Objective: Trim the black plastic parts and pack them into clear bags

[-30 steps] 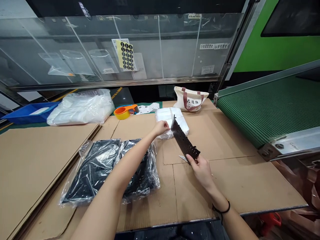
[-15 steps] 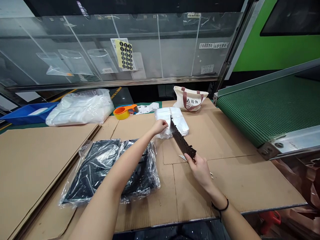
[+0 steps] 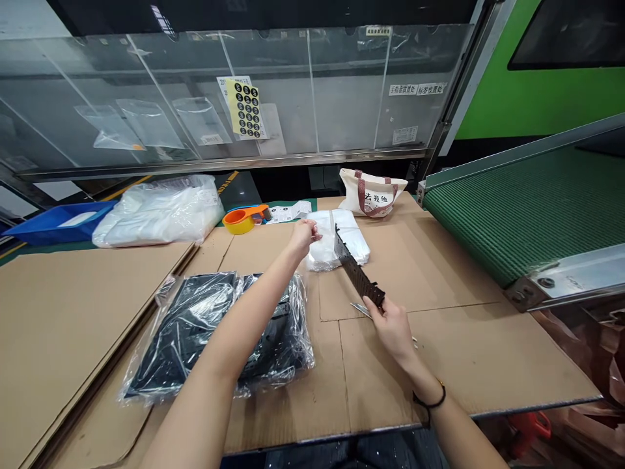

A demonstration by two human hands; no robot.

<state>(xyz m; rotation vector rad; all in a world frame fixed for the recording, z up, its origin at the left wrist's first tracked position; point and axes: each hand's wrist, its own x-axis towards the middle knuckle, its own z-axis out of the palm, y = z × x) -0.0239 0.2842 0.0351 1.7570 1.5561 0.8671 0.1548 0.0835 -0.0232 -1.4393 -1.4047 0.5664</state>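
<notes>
My right hand grips the lower end of a thin black perforated panel, tilted up on its edge. The panel's far end stands in front of a stack of clear plastic bags. At the left edge of that stack, my left hand is raised with its fingers pinched together; whether anything thin is between them I cannot make out. Under my left forearm lies a clear bag of black panels, partly covered by the arm. A slim metal blade-like tool rests on the cardboard close to my right fingers.
An orange and yellow tape dispenser, a paper sheet and a cream cloth bag stand along the back. Bundled plastic and a blue tray are at left. A green conveyor belt slopes at right.
My left hand has moved slightly left and up, away from the black panel, fingers still pinched. My right hand and the panel have hardly moved.
</notes>
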